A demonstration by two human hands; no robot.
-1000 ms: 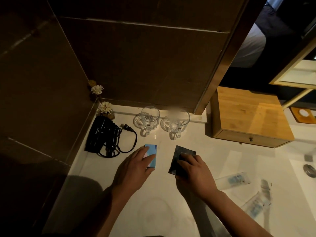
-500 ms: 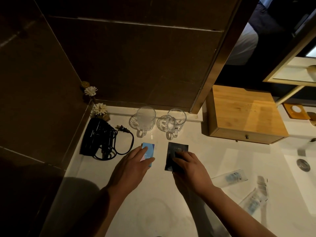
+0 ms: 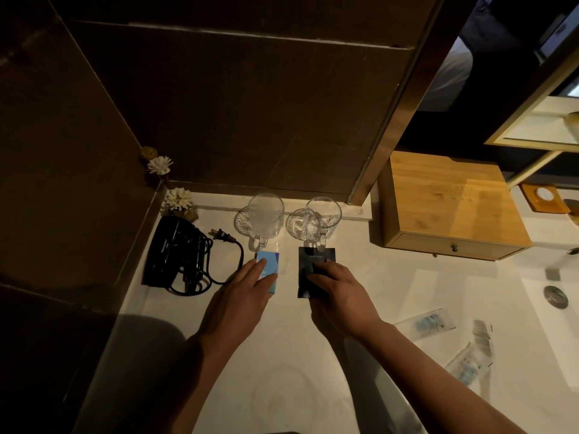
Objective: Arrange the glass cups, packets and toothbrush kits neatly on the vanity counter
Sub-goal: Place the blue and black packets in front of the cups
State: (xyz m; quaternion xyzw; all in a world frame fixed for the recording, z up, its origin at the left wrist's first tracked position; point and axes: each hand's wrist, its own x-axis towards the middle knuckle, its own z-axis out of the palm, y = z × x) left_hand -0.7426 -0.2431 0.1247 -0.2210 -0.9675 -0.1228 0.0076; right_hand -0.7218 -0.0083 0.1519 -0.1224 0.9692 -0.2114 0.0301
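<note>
Two glass cups stand on coasters at the back of the white vanity counter (image 3: pixel 282 371), the left cup (image 3: pixel 264 219) and the right cup (image 3: pixel 321 220), handles toward me. A blue packet (image 3: pixel 270 261) lies flat in front of the left cup, with the fingers of my left hand (image 3: pixel 241 300) resting on it. A black packet (image 3: pixel 313 264) lies in front of the right cup under the fingertips of my right hand (image 3: pixel 338 296). Two clear toothbrush kits lie loose at the right, one (image 3: pixel 424 324) nearer, one (image 3: pixel 470 361) blurred beside the sink.
A black hair dryer (image 3: pixel 175 249) with coiled cord lies at the left by the dark wall. Small white flowers (image 3: pixel 178 198) sit in the corner. A wooden drawer box (image 3: pixel 451 208) stands at the right, and the sink drain (image 3: pixel 556 296) lies beyond it.
Both packets were turned and slid a little toward the cups, so they now lie straight, each in line with a cup. The hands stayed on them.
</note>
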